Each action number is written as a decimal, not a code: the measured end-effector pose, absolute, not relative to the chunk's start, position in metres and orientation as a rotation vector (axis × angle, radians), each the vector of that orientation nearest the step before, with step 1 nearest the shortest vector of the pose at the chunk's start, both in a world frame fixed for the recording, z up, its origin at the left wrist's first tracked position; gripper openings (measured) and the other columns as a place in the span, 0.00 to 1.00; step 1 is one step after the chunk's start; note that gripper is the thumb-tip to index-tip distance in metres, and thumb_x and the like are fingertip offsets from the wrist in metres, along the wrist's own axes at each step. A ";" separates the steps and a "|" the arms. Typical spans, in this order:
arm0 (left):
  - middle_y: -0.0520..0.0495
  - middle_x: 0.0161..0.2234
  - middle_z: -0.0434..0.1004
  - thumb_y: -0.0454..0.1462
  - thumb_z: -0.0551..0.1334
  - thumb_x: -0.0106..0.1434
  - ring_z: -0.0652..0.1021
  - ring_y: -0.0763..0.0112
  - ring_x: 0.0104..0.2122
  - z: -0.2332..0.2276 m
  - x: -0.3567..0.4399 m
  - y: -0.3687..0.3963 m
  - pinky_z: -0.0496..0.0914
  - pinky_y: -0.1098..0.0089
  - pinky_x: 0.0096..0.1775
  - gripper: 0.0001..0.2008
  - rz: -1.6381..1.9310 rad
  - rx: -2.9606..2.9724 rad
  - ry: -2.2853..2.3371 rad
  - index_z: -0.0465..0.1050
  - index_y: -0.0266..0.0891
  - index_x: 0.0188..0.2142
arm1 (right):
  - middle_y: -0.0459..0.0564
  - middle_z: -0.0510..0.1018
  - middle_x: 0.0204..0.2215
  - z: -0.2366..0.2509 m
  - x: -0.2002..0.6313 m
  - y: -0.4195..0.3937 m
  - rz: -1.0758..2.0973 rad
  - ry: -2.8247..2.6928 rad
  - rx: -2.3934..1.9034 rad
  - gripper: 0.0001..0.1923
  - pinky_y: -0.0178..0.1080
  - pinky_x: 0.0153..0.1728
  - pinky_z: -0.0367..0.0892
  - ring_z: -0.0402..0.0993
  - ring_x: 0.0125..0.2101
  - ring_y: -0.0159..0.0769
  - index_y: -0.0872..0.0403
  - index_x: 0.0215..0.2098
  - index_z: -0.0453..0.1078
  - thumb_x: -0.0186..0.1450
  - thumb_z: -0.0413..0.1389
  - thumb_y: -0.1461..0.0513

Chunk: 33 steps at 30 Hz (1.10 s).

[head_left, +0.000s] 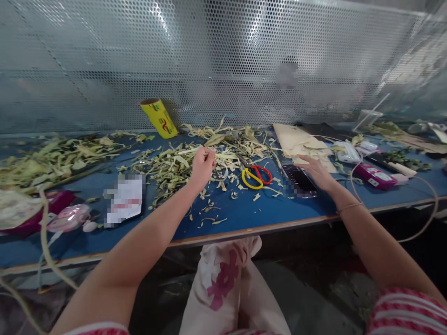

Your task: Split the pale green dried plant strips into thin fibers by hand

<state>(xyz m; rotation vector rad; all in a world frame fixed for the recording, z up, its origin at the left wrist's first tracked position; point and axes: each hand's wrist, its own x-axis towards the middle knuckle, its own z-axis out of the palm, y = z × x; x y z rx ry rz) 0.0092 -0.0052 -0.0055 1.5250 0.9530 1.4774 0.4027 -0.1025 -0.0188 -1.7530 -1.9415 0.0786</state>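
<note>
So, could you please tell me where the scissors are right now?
In the head view, the scissors lie on the blue table, right of centre, between the left hand and the phone under the right hand.

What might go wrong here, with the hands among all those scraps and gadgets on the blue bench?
The scissors lie half under the leaf trimmings, close to the left hand, so a blind reach might meet the blades. The phone under the right hand sits near the table edge and may be nudged off. The white cable loops past the edge and could snag an arm.
</note>
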 end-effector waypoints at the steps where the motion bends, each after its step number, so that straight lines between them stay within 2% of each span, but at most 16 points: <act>1: 0.59 0.15 0.57 0.51 0.63 0.57 0.60 0.79 0.15 -0.005 0.009 -0.005 0.56 0.76 0.18 0.18 1.472 1.514 0.957 0.59 0.42 0.28 | 0.51 0.65 0.63 -0.019 0.402 -0.104 0.106 -1.932 -1.738 0.27 0.66 0.64 0.38 0.55 0.65 0.51 0.44 0.52 0.74 0.69 0.37 0.51; 6: 0.58 0.15 0.58 0.49 0.63 0.57 0.60 0.79 0.15 0.000 0.011 -0.011 0.55 0.76 0.18 0.18 1.435 1.518 0.961 0.58 0.42 0.27 | 0.51 0.61 0.65 -0.021 0.402 -0.110 0.148 -1.963 -1.728 0.24 0.65 0.65 0.33 0.51 0.67 0.52 0.45 0.55 0.72 0.67 0.42 0.51; 10: 0.58 0.16 0.59 0.48 0.63 0.58 0.61 0.79 0.15 0.002 0.010 -0.016 0.55 0.76 0.18 0.17 1.415 1.548 0.983 0.58 0.42 0.27 | 0.51 0.60 0.66 -0.024 0.403 -0.108 0.151 -1.975 -1.840 0.27 0.65 0.65 0.34 0.50 0.67 0.51 0.45 0.56 0.71 0.69 0.38 0.51; 19: 0.59 0.16 0.60 0.45 0.60 0.60 0.63 0.78 0.15 -0.004 0.005 -0.014 0.57 0.75 0.20 0.13 1.361 1.595 1.081 0.59 0.42 0.28 | 0.49 0.64 0.64 -0.021 0.396 -0.111 0.086 -1.938 -1.939 0.27 0.65 0.65 0.35 0.54 0.66 0.48 0.42 0.58 0.69 0.70 0.35 0.51; 26: 0.58 0.17 0.62 0.45 0.58 0.63 0.65 0.78 0.17 -0.006 0.010 -0.025 0.60 0.74 0.23 0.13 1.251 1.623 1.062 0.59 0.41 0.29 | 0.50 0.68 0.61 -0.025 0.399 -0.110 0.085 -1.886 -1.882 0.26 0.66 0.64 0.38 0.59 0.63 0.49 0.44 0.52 0.73 0.70 0.36 0.52; 28: 0.58 0.17 0.61 0.46 0.59 0.62 0.64 0.79 0.17 -0.003 0.012 -0.029 0.60 0.75 0.22 0.14 1.258 1.566 1.028 0.59 0.41 0.29 | 0.54 0.71 0.57 -0.025 0.403 -0.111 0.009 -1.766 -1.782 0.27 0.66 0.63 0.42 0.63 0.60 0.49 0.48 0.50 0.74 0.70 0.36 0.52; 30: 0.59 0.18 0.60 0.48 0.60 0.61 0.64 0.80 0.17 0.002 0.016 -0.033 0.60 0.75 0.22 0.16 1.290 1.457 0.950 0.58 0.41 0.29 | 0.58 0.75 0.51 -0.018 0.397 -0.114 -0.118 -1.611 -1.616 0.28 0.62 0.62 0.49 0.68 0.55 0.48 0.52 0.46 0.76 0.71 0.35 0.53; 33: 0.60 0.18 0.59 0.50 0.62 0.59 0.62 0.82 0.16 0.012 0.023 -0.041 0.57 0.77 0.21 0.19 1.330 1.270 0.871 0.57 0.41 0.29 | 0.58 0.76 0.43 0.000 0.353 -0.114 -0.149 -1.630 -1.435 0.25 0.55 0.56 0.61 0.71 0.49 0.47 0.52 0.40 0.77 0.70 0.40 0.51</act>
